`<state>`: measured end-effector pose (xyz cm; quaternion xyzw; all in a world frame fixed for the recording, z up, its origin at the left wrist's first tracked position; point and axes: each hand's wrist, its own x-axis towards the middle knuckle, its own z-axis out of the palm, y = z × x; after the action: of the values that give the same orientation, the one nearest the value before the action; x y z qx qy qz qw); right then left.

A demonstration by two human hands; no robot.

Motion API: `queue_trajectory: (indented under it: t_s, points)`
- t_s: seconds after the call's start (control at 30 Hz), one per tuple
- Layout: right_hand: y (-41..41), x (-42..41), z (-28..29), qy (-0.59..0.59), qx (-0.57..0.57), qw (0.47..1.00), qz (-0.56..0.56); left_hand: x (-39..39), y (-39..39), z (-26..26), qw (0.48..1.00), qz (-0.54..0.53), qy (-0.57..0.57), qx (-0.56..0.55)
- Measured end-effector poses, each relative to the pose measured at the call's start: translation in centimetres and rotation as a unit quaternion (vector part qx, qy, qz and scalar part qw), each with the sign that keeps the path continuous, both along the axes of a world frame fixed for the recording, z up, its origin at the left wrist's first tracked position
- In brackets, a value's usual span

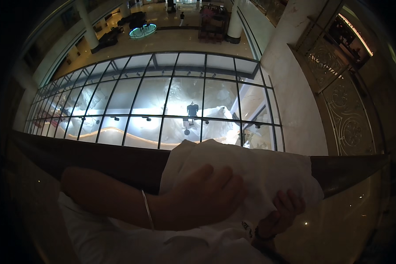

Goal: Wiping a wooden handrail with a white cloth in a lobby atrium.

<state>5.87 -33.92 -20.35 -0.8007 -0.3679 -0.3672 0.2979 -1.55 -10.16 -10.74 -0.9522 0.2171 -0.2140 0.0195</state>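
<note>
A white cloth (267, 168), perhaps a garment, lies draped over a broad dark ledge (118, 161) in front of me. My left hand (211, 194), with a thin silver-coloured bangle (147, 209) at its wrist, rests on the cloth. Its fingers are bent and their tips are hidden beneath it. To the right, my right hand (288, 208) is at the cloth's near side with fingers curled; poor light hides whether fabric lies between fingers and thumb. A dark beaded bracelet (264, 233) circles the right wrist. Dark markings (247, 228) show on white fabric beside it.
Beyond the ledge, a lower level drops away, with a brightly lit glazed shopfront (145, 105) and a mannequin (192, 110) in a dark top. A pale column (293, 99) and an ornate metal screen (348, 125) stand right. A person (181, 18) is far off.
</note>
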Motion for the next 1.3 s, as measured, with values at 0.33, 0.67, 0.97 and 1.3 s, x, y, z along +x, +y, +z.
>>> queue_trajectory:
  t_s: [0.33, 0.67, 0.97, 1.3]
  points:
    - [-0.1, -0.1, -0.1, -0.006, 0.001, 1.0, -0.007, -0.4, -0.4, -0.2, 1.0, -0.025, -0.011, -0.01]
    - [-1.2, 2.4, 2.0, -0.017, 0.004, 0.999, 0.051, -0.8, -0.2, -0.5, 0.99, -0.132, 0.032, -0.029]
    - [0.3, 0.1, 3.7, -0.026, -0.075, 0.989, 0.122, -1.7, 0.3, 1.0, 0.983, -0.181, 0.025, 0.0]
    - [-6.4, 4.1, 3.7, -0.063, 0.002, 0.997, -0.039, -2.9, -0.5, 1.0, 0.985, -0.169, 0.01, -0.011]
